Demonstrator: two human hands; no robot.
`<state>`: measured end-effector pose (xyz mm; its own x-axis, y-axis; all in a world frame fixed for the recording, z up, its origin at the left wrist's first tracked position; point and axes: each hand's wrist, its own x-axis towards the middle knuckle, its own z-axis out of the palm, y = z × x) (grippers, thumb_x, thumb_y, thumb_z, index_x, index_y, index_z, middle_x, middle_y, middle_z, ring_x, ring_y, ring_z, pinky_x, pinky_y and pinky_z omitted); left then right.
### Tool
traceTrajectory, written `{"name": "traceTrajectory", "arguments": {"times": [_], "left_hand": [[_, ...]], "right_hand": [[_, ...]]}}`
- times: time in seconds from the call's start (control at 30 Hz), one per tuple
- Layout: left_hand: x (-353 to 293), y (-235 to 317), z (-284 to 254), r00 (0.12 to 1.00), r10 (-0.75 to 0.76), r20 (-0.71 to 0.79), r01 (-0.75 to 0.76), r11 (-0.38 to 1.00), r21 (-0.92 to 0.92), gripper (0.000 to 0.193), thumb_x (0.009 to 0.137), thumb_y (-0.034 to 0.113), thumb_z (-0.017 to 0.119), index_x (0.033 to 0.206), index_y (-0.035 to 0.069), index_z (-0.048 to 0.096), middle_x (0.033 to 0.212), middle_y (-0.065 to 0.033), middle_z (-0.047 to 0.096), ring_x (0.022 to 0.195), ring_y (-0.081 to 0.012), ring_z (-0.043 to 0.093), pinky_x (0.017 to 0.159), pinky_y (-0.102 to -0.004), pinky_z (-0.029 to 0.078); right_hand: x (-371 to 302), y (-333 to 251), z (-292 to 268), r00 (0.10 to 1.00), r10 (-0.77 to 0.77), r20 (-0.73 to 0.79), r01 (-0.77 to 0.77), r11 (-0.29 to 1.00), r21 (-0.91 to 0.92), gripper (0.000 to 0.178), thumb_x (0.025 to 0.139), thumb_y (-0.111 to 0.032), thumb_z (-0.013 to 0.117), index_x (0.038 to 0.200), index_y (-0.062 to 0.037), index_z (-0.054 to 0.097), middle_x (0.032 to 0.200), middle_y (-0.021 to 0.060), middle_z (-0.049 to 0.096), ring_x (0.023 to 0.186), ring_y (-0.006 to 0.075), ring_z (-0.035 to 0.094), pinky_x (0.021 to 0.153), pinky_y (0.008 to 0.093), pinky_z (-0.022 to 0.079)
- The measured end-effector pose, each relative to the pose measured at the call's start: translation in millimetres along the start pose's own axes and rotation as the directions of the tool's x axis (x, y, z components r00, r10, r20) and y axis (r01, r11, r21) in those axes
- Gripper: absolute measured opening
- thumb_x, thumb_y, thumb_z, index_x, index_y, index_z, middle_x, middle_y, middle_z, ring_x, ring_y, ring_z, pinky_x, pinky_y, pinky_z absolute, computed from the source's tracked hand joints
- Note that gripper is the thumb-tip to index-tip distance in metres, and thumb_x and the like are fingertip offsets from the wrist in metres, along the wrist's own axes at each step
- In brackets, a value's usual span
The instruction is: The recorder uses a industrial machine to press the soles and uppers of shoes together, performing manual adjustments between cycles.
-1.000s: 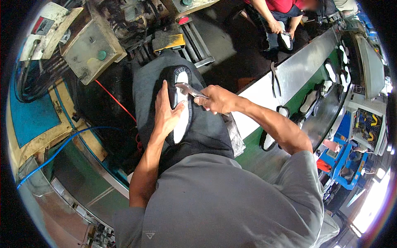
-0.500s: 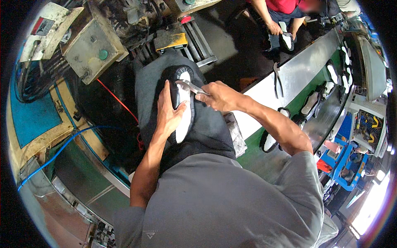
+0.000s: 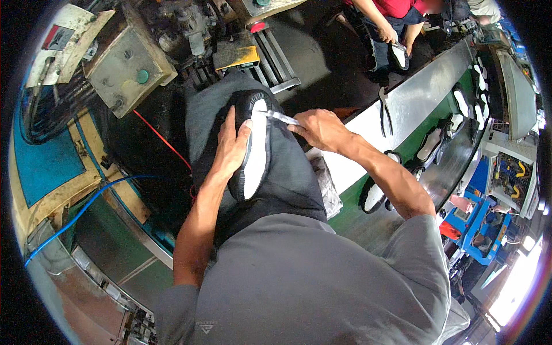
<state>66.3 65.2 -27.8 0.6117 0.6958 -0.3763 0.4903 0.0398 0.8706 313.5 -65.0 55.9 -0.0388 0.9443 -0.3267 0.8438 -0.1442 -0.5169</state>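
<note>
A black shoe upper with a white sole board facing up lies on my thigh, its gathered toe end pointing away from me. My left hand is closed around its left side, with the thumb pressed on the white board's edge. My right hand grips metal pincers from the right. Their jaws reach the right edge of the shoe near the toe. Whether the jaws pinch the black material is too small to tell.
On my right, a metal ledge carries another pair of pincers. Several black-and-white shoes lie on the green belt beyond. A control box with a green button stands at left. Across from me, a person holds a shoe.
The pincers have moved from across the white board to the shoe's right edge near the toe. My left thumb has shifted up along the board, and the shoe has turned slightly.
</note>
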Motion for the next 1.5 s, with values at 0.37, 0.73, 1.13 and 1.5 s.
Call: {"name": "traceTrajectory", "arguments": {"times": [0.37, 0.73, 1.13, 1.5], "left_hand": [[-2, 12, 1, 0.997, 0.068, 0.019, -0.071, 0.97, 0.234, 0.11, 0.093, 0.029, 0.085, 0.172, -0.001, 0.014, 0.162, -0.0389, 0.039, 0.15, -0.054, 0.04, 0.126, -0.0545, 0.035], [-11, -2, 2, 0.993, 0.113, -0.025, -0.107, 0.979, 0.173, 0.119, 0.084, 0.028, 0.093, 0.171, -0.003, 0.017, 0.162, -0.0375, 0.041, 0.153, -0.0511, 0.04, 0.126, -0.0527, 0.036], [-31, 11, 2, 0.998, 0.024, -0.06, -0.007, 0.965, 0.263, 0.11, 0.089, 0.029, 0.088, 0.167, -0.011, 0.022, 0.164, -0.0401, 0.038, 0.153, -0.052, 0.039, 0.128, -0.0506, 0.034], [-90, 2, -28, 0.991, 0.007, 0.134, -0.024, 0.992, 0.12, 0.084, 0.106, 0.017, 0.069, 0.173, 0.004, 0.021, 0.161, -0.034, 0.047, 0.148, -0.0456, 0.049, 0.121, -0.0477, 0.042]], "right_hand": [[8, -10, 19, 0.987, -0.013, -0.159, -0.008, 0.991, -0.132, 0.034, 0.107, -0.032, 0.068, 0.094, -0.0017, 0.056, 0.068, 0.0194, 0.063, 0.067, 0.0402, 0.071, 0.06, 0.0512, 0.056], [5, -49, 22, 0.913, -0.186, -0.364, 0.227, 0.971, 0.073, 0.04, 0.108, -0.034, 0.066, 0.093, 0.0018, 0.062, 0.065, 0.0265, 0.064, 0.066, 0.0479, 0.07, 0.058, 0.0563, 0.055], [26, -30, 35, 0.991, 0.073, -0.111, -0.075, 0.997, -0.01, 0.038, 0.11, -0.03, 0.064, 0.091, 0.0023, 0.057, 0.068, 0.0261, 0.064, 0.07, 0.0498, 0.068, 0.062, 0.0559, 0.055], [12, -39, 25, 0.974, 0.133, -0.182, -0.104, 0.982, 0.159, 0.036, 0.107, -0.032, 0.066, 0.103, 0.0044, 0.068, 0.077, 0.0283, 0.07, 0.076, 0.0477, 0.073, 0.069, 0.0508, 0.058]]}}
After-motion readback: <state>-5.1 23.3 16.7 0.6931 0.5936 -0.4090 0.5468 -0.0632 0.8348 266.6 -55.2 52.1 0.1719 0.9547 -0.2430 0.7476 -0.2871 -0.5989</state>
